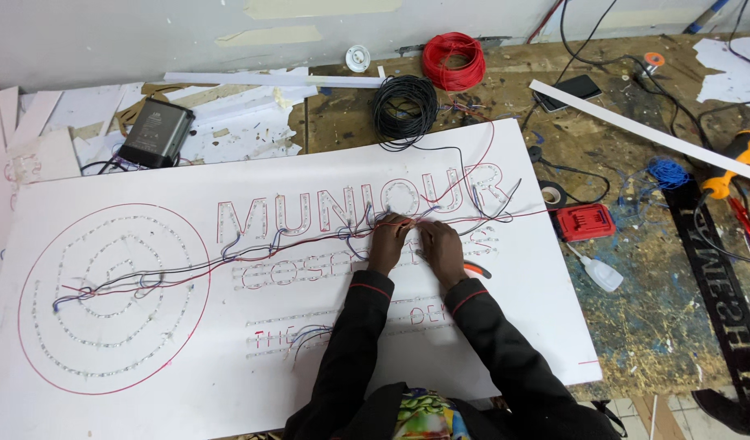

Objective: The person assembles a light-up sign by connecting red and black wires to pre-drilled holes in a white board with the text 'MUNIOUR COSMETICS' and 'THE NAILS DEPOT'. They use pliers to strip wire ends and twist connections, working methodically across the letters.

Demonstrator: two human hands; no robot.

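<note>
Both hands at frame centre, left hand (389,238) and right hand (440,244) side by side, pinched on the red and black wires (310,238) running left-right across the white sign board (538,326), left hand nearer the long run.

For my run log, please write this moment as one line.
left hand: pinching wires | right hand: on wires | under them: white sign board | nearby: black coil, red coil

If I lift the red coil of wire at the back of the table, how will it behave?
The red coil of wire probably feels floppy, since it is thin wire in loose loops. It may sag or unwind. Lying flat, it seems unlikely to roll.
</note>
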